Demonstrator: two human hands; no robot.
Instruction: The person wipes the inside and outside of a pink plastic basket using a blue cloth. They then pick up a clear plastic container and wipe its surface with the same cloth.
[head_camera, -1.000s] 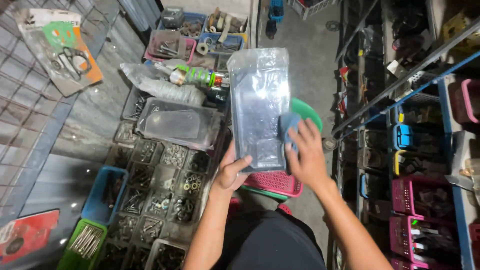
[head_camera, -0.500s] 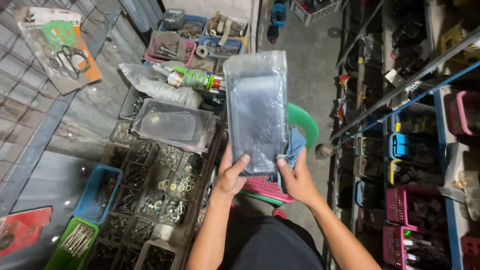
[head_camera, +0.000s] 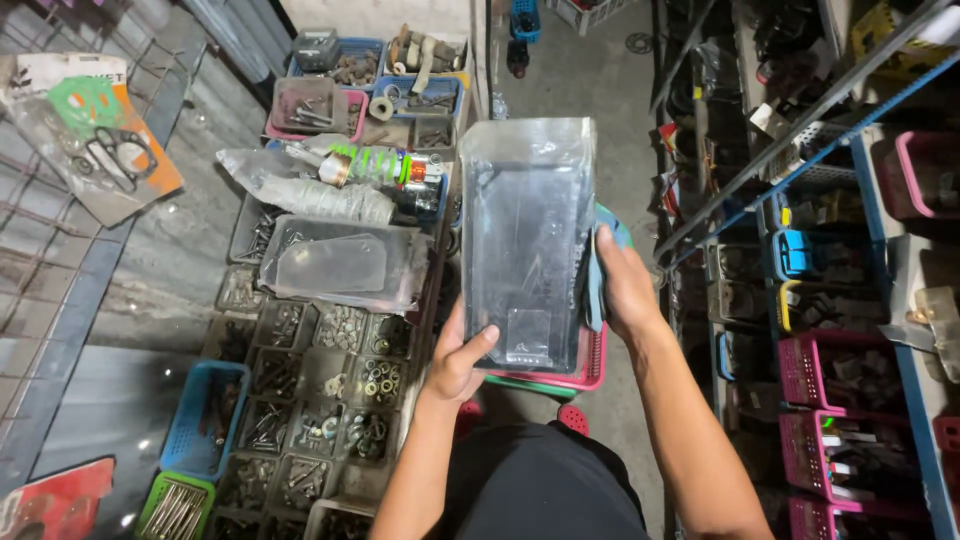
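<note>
The left hand (head_camera: 455, 362) grips the near bottom corner of a clear plastic tray (head_camera: 527, 240), with the thumb on the upper face and the other fingers hidden below it, so they are closed on the tray. The right hand (head_camera: 625, 285) holds the right long edge, and its fingers curl around that edge together with a blue cloth (head_camera: 598, 275) that is pressed between the palm and the tray. The tray is in the air in front of the person's body, above a pink basket (head_camera: 592, 368) and a green bin rim just below it. Its long axis runs away from the person, near end low at the hands, far end pointing to the concrete floor (head_camera: 590, 70) ahead. The far edge and the left long edge are free.

To the left, just beside the tray, there are compartments with bolts and nuts (head_camera: 330, 385), another clear tray (head_camera: 340, 262) lying flat on them, and a green spray bottle (head_camera: 375, 165) on its side. To the right, a blue metal shelf (head_camera: 870, 170) with pink baskets stands close to the right forearm. The open way is a narrow aisle straight ahead between these two sides.
</note>
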